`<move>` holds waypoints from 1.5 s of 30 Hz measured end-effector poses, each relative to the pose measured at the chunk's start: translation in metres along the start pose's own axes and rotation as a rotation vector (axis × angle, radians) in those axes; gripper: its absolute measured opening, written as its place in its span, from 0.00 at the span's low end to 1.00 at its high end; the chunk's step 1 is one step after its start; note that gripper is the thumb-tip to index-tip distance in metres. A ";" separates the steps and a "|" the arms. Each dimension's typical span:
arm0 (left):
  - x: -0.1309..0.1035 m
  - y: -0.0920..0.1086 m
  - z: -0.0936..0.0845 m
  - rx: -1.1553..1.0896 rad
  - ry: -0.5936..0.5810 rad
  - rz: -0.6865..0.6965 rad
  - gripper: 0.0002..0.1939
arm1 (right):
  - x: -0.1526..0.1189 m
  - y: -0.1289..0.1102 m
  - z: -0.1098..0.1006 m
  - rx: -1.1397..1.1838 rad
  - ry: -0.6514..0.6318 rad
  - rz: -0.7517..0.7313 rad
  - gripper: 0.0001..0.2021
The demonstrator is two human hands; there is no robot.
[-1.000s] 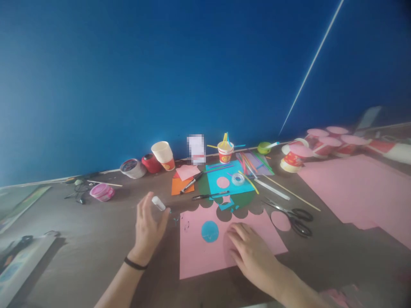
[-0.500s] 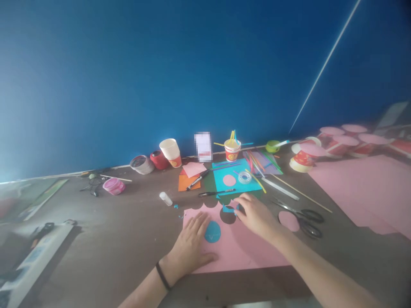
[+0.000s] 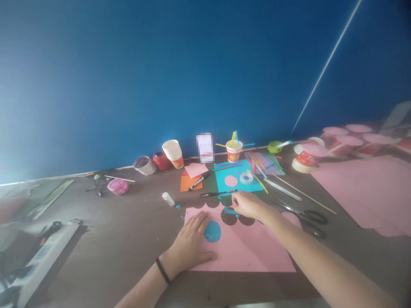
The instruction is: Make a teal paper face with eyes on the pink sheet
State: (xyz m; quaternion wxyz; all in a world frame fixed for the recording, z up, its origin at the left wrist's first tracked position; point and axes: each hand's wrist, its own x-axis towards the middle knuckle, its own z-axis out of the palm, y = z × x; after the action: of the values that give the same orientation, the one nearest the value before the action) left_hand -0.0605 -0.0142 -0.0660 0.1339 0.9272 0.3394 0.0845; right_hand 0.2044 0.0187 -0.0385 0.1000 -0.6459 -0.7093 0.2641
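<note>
My left hand [image 3: 190, 239] lies flat on a sheet of pink paper [image 3: 247, 252], fingers stretched out. Beside its fingers a blue paper circle [image 3: 212, 231] with a faint white line rests on the sheet. The sheet's far edge is scalloped, with round cut-outs through which the dark table shows. Over that edge, my right hand [image 3: 246, 204] is closed, its fingers curled down and partly hidden; what they hold, if anything, I cannot make out. Small blue paper scraps [image 3: 230, 211] lie just left of it. A black pen [image 3: 214, 193] lies just beyond.
Scissors [image 3: 313, 217] and a pink paper circle [image 3: 291, 219] lie to the right. Behind are a blue sheet [image 3: 224, 187] with a tape roll [image 3: 246, 177], a cup with straws [image 3: 234, 153], and a glue stick [image 3: 168, 199]. Pink-topped cups [image 3: 308, 160] stand far right.
My right hand has turned and its fingers have curled in near the black pen, uncovering more of the cut-outs. My left hand stays on the pink sheet. The view has shifted slightly.
</note>
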 end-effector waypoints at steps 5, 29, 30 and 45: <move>-0.001 -0.003 0.001 -0.013 0.029 0.018 0.50 | -0.004 0.008 0.000 0.145 0.015 0.030 0.04; 0.054 0.047 -0.021 -0.622 0.406 -0.347 0.16 | -0.037 -0.009 0.015 0.986 0.115 0.052 0.15; 0.063 0.050 -0.020 -0.786 0.406 -0.407 0.15 | -0.037 -0.011 0.016 1.007 0.121 0.025 0.15; 0.089 0.052 0.004 -1.187 0.374 -0.494 0.08 | -0.034 -0.008 0.030 0.935 0.169 -0.187 0.10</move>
State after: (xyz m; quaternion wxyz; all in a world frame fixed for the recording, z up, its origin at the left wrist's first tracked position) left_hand 0.0399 0.0048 -0.0483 0.5756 0.5611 0.4550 0.3832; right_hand 0.1878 -0.0218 -0.0528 0.4602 -0.4844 -0.5589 0.4911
